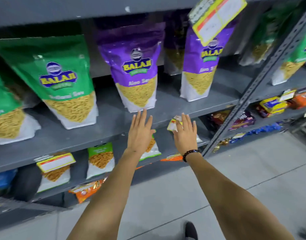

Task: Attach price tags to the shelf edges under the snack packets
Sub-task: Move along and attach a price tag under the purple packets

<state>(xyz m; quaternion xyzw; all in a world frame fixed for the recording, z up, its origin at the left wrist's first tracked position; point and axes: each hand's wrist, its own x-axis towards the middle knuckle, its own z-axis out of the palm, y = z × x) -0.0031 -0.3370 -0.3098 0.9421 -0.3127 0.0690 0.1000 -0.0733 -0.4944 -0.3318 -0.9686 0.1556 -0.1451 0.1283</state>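
Observation:
A grey metal shelf point(90, 135) carries purple snack packets point(136, 75) and green snack packets point(62, 78). My left hand point(140, 132) reaches with straight fingers to the shelf's front edge, fingertips just below the middle purple packet. My right hand point(185, 134) lies flat with straight fingers against the shelf edge, over a yellow-bordered price tag point(173, 122) that sticks out at its left. Whether the tag is stuck to the edge is hidden by the hand. Another price tag point(55, 161) hangs on the same edge at the left, and one price tag point(216, 18) hangs from the shelf above.
A slotted grey upright point(263, 80) divides this rack from the one on the right, which holds yellow, orange and dark packets point(273, 105). Lower shelves carry small green and orange packets point(100, 158). Grey tiled floor point(235, 167) lies below, with my dark shoe point(191, 230) on it.

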